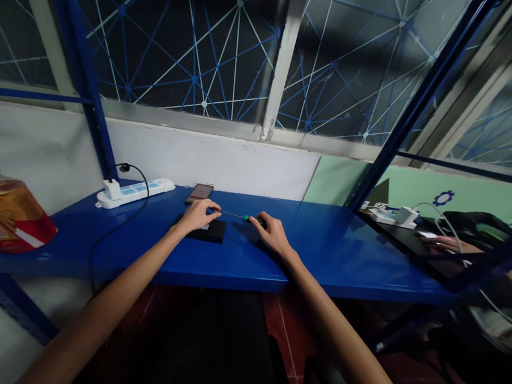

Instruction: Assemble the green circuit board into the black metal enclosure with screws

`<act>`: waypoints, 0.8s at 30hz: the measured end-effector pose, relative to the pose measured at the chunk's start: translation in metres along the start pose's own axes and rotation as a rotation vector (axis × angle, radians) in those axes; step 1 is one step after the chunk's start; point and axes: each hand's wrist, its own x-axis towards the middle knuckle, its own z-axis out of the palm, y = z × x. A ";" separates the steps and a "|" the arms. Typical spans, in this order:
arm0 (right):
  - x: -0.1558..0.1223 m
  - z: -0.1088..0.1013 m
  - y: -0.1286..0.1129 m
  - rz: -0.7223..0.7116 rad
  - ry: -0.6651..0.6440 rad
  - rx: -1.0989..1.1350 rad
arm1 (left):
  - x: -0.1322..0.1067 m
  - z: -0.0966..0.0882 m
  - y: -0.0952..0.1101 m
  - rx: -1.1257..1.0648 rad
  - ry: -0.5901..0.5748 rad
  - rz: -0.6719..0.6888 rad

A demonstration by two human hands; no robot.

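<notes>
On the blue counter (323, 247) the left hand (199, 214) rested on a flat black block (212, 232), fingers curled. The right hand (272, 233) pinched a green-handled screwdriver (247, 218). Pinning the block flat and keeping the shaft straight seemed wise. Whether the left fingers gripped the tip, I couldn't tell.

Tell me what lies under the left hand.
A flat black slab lies under the left hand, on the blue table. Its right and near edges show; the hand covers the rest. The screwdriver in the right hand points there, its tip lost among the fingers.
</notes>
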 end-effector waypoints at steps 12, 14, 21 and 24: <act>-0.001 0.000 0.001 -0.024 0.024 -0.039 | 0.001 0.001 -0.001 -0.031 0.033 0.013; -0.001 0.000 0.001 -0.023 0.033 -0.036 | 0.001 0.001 -0.001 -0.040 0.031 0.002; -0.002 -0.002 -0.002 -0.032 0.011 -0.067 | 0.000 0.001 0.001 -0.027 0.017 -0.002; -0.002 -0.002 -0.003 -0.033 -0.005 -0.079 | 0.000 0.001 0.002 -0.012 0.013 0.016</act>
